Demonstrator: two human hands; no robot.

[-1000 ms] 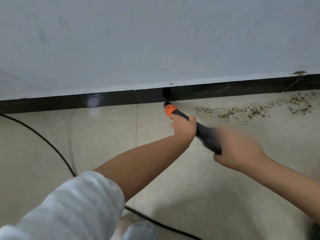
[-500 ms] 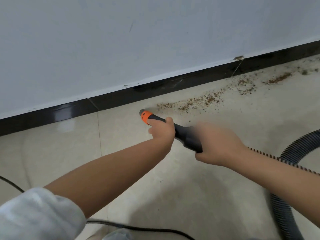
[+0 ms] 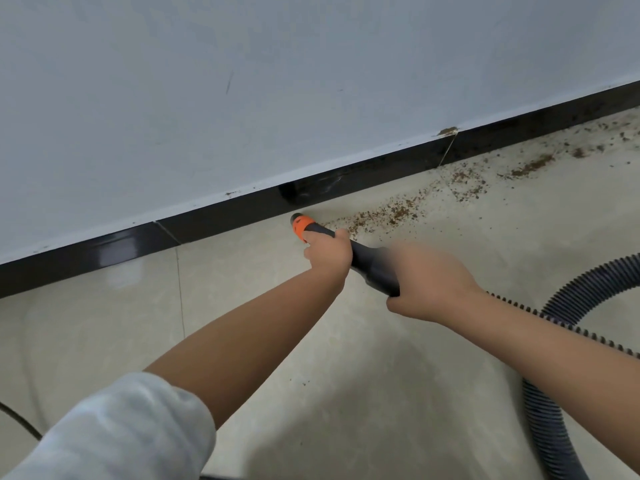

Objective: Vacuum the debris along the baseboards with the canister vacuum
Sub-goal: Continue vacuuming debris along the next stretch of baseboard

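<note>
**Nozzle at the head of the debris trail**

Pale floor tile [image 3: 398, 393] met a white wall [image 3: 242, 81] along a glossy black baseboard [image 3: 214, 216], and a band of brown debris [image 3: 388, 214] lay scattered on the tile just beside that baseboard, running off to the right. The vacuum's dark nozzle [image 3: 360, 259], with its orange tip [image 3: 300, 226], pointed at the near end of the trail, close to the baseboard; whether the tip touched the floor could not be told. The left hand [image 3: 327, 252] gripped the nozzle right behind the orange tip, fingers curled round it. The right hand [image 3: 427, 284] held the thicker rear of the nozzle, fingers wrapped under it, though blur hid their detail. From there the ribbed hose [image 3: 554, 396] looped across the floor to the right.

Most of the trail looked uncollected. A fast sweep could probably scatter crumbs ahead of the narrow mouth instead of lifting them, and the hose loop might drag through the debris farther right and spread it. The tip could also scuff the shiny baseboard if angled in hard.

No container was visible; the canister itself lay out of view.
</note>
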